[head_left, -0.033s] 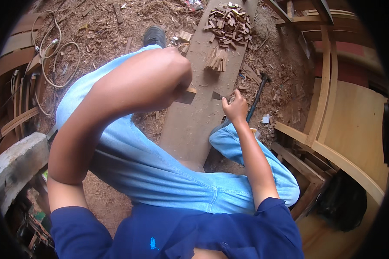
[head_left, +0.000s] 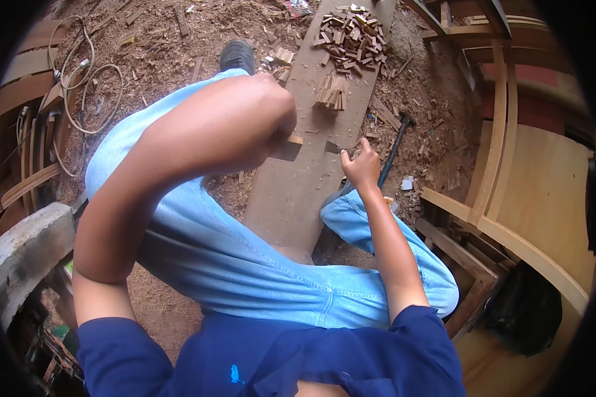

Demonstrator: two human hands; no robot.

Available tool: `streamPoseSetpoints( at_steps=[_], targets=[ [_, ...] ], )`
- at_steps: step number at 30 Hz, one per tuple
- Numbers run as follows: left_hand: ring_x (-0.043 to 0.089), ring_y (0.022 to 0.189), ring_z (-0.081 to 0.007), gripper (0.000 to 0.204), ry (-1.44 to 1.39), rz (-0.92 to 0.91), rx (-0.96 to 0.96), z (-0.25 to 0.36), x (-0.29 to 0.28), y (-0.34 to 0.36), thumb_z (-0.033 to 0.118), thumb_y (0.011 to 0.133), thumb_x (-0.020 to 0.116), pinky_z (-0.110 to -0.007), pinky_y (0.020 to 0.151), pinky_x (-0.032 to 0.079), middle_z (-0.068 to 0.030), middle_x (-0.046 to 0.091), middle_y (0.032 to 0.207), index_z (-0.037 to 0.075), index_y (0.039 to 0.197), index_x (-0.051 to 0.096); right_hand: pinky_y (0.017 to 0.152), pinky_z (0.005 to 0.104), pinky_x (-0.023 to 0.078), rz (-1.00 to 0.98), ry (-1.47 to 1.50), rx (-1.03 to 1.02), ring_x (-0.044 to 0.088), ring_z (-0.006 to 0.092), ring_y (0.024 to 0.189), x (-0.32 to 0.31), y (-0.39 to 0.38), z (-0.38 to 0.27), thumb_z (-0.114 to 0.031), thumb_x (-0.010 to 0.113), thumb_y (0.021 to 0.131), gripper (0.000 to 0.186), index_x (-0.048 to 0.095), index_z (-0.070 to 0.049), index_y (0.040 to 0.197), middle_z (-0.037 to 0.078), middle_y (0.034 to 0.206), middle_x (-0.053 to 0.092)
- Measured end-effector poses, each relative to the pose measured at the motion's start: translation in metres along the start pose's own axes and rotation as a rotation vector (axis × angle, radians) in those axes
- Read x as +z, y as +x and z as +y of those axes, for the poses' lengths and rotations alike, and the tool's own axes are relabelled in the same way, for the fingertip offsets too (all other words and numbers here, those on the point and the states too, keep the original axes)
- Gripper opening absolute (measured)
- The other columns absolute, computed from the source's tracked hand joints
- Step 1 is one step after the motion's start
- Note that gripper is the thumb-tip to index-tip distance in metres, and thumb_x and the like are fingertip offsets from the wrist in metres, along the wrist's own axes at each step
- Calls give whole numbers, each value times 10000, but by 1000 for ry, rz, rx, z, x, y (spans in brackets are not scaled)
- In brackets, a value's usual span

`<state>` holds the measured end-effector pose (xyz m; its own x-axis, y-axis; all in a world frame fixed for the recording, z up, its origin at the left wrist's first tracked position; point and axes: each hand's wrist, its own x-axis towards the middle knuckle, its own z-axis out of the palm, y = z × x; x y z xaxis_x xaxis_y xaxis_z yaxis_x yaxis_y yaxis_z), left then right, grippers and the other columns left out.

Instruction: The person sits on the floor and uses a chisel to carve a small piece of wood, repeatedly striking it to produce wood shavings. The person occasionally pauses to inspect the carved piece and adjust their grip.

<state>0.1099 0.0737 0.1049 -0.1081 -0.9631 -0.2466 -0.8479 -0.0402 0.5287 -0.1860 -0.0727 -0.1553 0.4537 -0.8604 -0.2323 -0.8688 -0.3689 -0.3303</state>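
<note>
My left hand [head_left: 271,122] is closed over the plank, its fingers mostly hidden behind the wrist and forearm. Below it juts a small wooden block [head_left: 286,151] with a pale top edge and a dark, flat face. To the right, my right hand [head_left: 363,167] pinches a small, dark, flat piece [head_left: 333,147] between thumb and fingers. Its exact kind is too small to make out. A short gap separates the two pieces. Beneath both hands runs a long brown plank [head_left: 275,205], dotted with shavings, between my legs.
Small wooden pieces lie heaped [head_left: 352,40] at the plank's far end, with a fanned stack [head_left: 331,91] nearer. A dark-handled tool [head_left: 394,149] rests on the shaving-strewn ground at right. Wooden frames [head_left: 496,132] stand on the right; a coiled cable [head_left: 102,99] lies at left.
</note>
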Motion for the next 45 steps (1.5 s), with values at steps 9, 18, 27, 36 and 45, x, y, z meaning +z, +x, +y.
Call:
streamPoseSetpoints(
  at_steps=[9, 18, 27, 36, 45],
  targets=[
    [677, 749, -367, 71, -2, -97, -10, 1, 3, 10, 67, 757, 739, -449, 697, 528, -186, 664, 719, -2, 761, 723, 868, 514, 565, -96, -9, -24, 702, 445, 1024, -19, 25, -22, -377, 775, 794, 524, 611, -13, 1132, 276, 1053, 723],
    [695, 752, -371, 54, -17, -142, -41, -1, 6, 12, 46, 744, 739, -453, 689, 538, -204, 683, 743, -4, 764, 743, 934, 498, 556, -81, -43, -1, 696, 448, 1062, -41, 42, -17, -345, 706, 780, 604, 668, 27, 1254, 309, 1097, 714],
    [692, 763, -386, 55, -35, -80, -3, 3, 9, 7, 57, 754, 740, -467, 699, 542, -209, 679, 739, 3, 761, 743, 899, 465, 563, 128, 12, 20, 722, 425, 992, 5, 66, 0, -350, 719, 756, 599, 698, 48, 1202, 296, 1023, 731],
    [692, 771, -384, 53, -6, -68, 12, 1, 10, 4, 57, 747, 736, -465, 705, 545, -209, 676, 735, 5, 752, 746, 749, 431, 527, 133, 180, -82, 690, 364, 786, 10, 70, 37, -322, 762, 762, 348, 650, -7, 859, 231, 813, 694],
    [692, 750, -389, 66, -21, -94, -11, 2, 7, 8, 57, 745, 714, -468, 687, 546, -220, 670, 724, -1, 749, 745, 674, 427, 514, 0, 271, -197, 689, 365, 725, -6, 58, 49, -290, 762, 773, 312, 632, -16, 845, 239, 741, 658]
  ],
)
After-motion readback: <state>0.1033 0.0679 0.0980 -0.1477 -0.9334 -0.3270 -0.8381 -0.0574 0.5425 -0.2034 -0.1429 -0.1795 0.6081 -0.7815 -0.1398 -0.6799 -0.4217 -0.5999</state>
